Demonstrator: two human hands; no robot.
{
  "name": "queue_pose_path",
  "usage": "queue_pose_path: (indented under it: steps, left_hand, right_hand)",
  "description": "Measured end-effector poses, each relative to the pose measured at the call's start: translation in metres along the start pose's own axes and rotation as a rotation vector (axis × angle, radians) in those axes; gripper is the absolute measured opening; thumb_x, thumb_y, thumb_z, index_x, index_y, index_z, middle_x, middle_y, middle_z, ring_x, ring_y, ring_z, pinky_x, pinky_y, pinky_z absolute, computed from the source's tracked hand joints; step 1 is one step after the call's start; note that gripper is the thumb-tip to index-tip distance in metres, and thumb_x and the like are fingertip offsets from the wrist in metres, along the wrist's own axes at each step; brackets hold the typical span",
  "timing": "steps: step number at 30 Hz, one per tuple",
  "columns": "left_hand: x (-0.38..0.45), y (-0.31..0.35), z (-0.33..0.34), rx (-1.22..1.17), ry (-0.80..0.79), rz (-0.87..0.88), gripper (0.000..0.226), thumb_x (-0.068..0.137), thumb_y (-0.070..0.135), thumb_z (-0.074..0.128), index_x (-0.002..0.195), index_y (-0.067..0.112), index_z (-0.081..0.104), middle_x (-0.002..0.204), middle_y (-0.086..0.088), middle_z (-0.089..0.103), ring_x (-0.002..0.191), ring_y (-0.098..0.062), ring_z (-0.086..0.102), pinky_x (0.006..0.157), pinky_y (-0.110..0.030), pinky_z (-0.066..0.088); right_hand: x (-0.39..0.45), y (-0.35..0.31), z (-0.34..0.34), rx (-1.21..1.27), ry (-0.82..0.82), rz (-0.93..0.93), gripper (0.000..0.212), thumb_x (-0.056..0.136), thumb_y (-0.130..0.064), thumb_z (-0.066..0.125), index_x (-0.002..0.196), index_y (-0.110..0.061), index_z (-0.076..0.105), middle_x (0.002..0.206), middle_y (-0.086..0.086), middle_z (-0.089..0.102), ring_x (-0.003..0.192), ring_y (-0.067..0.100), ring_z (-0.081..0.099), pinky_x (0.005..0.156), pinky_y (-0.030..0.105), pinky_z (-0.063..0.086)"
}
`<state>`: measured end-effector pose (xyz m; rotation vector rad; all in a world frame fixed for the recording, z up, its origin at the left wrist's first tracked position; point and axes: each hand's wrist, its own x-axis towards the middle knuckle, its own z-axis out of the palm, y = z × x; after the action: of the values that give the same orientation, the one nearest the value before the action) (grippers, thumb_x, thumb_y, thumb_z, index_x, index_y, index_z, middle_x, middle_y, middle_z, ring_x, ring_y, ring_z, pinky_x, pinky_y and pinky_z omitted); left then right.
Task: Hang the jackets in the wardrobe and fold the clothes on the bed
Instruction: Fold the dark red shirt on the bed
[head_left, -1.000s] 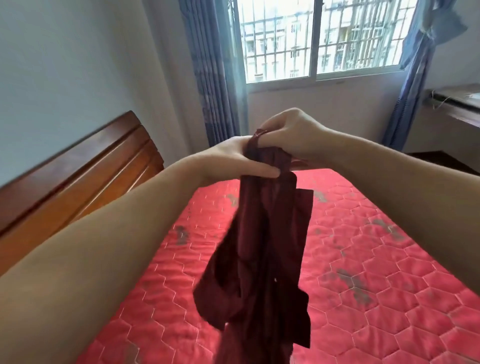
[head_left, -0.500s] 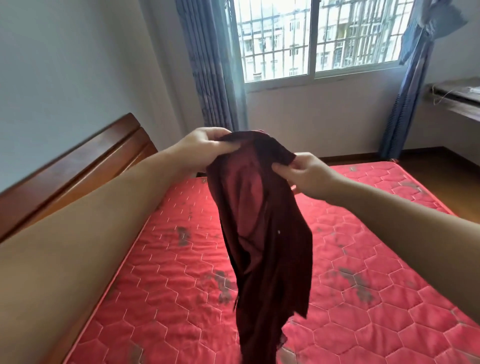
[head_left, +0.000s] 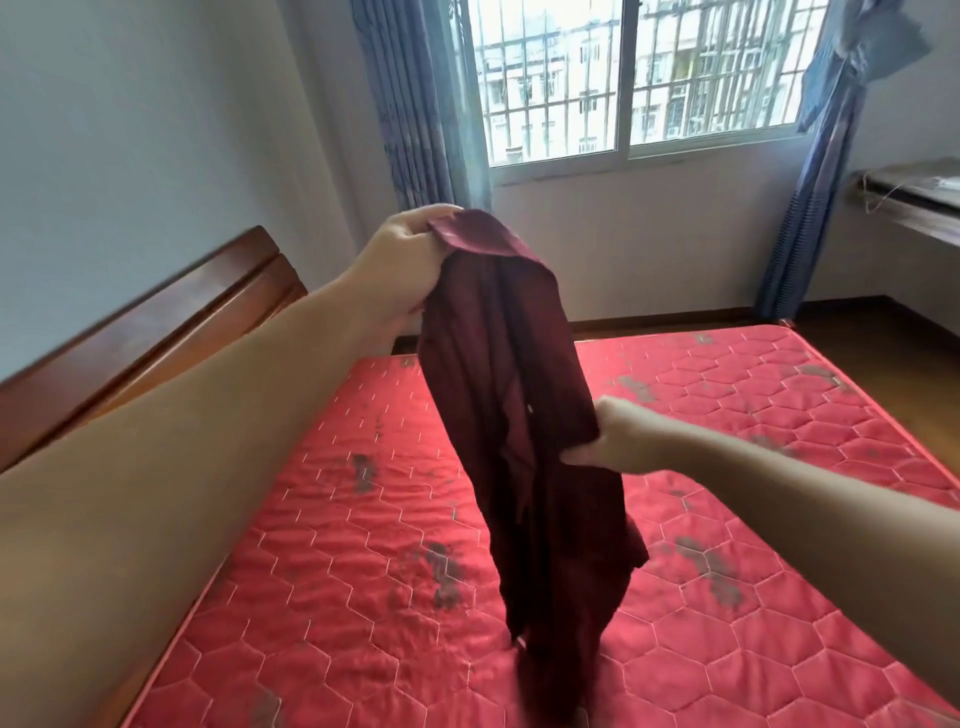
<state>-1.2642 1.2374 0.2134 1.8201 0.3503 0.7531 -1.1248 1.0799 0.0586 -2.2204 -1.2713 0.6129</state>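
Hanging in a loose, crumpled column above the bed, the dark maroon cloth garment (head_left: 511, 415) looked thin, light and wholly limp in the head view, with nothing stiff in it to keep a shape. Its lower end trailed down to the red quilted mattress (head_left: 322, 571) and appeared to brush the surface, though actual contact could not be made out. Such fabric would likely sag and bunch wherever it went unsupported, so a judged best hold was along a seam or hem, at two well separated corners, to spread it flat for folding; it seemed neither fragile nor slippery.

The left hand (head_left: 402, 260) was raised at about chest height with the arm stretched forward, its fingers and thumb pinched closed on the garment's top edge, bearing the weight. The right hand (head_left: 610, 439) sat lower and nearer the body, forearm reaching in from the right, its thumb and fingers closed on a fold at the garment's right side about midway down. Both arms were well apart vertically, holding the cloth on a slant.
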Motion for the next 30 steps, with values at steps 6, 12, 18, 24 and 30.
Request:
queue_pose_path:
  steps: [6, 12, 18, 24, 30]
  left_hand:
    - [0.006, -0.014, -0.024, 0.236, 0.016, -0.04, 0.016, 0.095, 0.002, 0.054, 0.092, 0.005, 0.069, 0.088, -0.011, 0.067, 0.074, -0.012, 0.06, 0.072, -0.026, 0.051]
    - [0.0, -0.057, -0.054, 0.622, -0.101, -0.142, 0.017, 0.092, 0.006, 0.057, 0.091, 0.008, 0.073, 0.082, -0.005, 0.067, 0.074, -0.014, 0.057, 0.07, -0.029, 0.047]
    - [0.0, -0.062, -0.056, 0.629, -0.118, -0.257, 0.033, 0.094, 0.041, 0.058, 0.101, 0.014, 0.076, 0.093, -0.008, 0.068, 0.082, -0.019, 0.057, 0.079, -0.036, 0.048]
    - [0.015, -0.045, -0.025, 0.63, -0.099, -0.173, 0.024, 0.098, 0.019, 0.055, 0.103, 0.004, 0.073, 0.089, -0.008, 0.069, 0.08, -0.017, 0.059, 0.074, -0.025, 0.051]
    - [0.025, -0.05, 0.002, 0.443, -0.101, -0.256, 0.024, 0.096, 0.025, 0.06, 0.096, 0.005, 0.073, 0.086, -0.009, 0.073, 0.069, -0.016, 0.066, 0.07, -0.028, 0.057]
  right_hand:
    - [0.01, 0.048, -0.011, 0.17, 0.105, 0.206, 0.019, 0.093, -0.018, 0.059, 0.097, -0.005, 0.073, 0.087, 0.008, 0.068, 0.077, 0.019, 0.061, 0.075, 0.037, 0.053]
    - [0.003, 0.047, -0.091, 0.121, 0.621, 0.032, 0.019, 0.087, -0.011, 0.057, 0.07, -0.017, 0.063, 0.068, 0.003, 0.061, 0.067, 0.016, 0.056, 0.056, 0.031, 0.038]
    - [-0.018, 0.047, -0.145, -0.239, 0.487, 0.002, 0.016, 0.081, -0.033, 0.075, 0.069, -0.022, 0.071, 0.068, 0.001, 0.066, 0.073, 0.025, 0.06, 0.066, 0.03, 0.042]
    - [-0.03, 0.028, -0.186, -0.213, 0.152, 0.193, 0.007, 0.083, -0.022, 0.074, 0.084, -0.016, 0.075, 0.078, 0.01, 0.074, 0.065, 0.024, 0.066, 0.069, 0.036, 0.057]
    - [-0.029, 0.022, -0.184, 0.354, 0.032, 0.153, 0.028, 0.094, -0.005, 0.053, 0.105, -0.022, 0.072, 0.104, 0.011, 0.073, 0.083, 0.026, 0.061, 0.073, 0.033, 0.05]
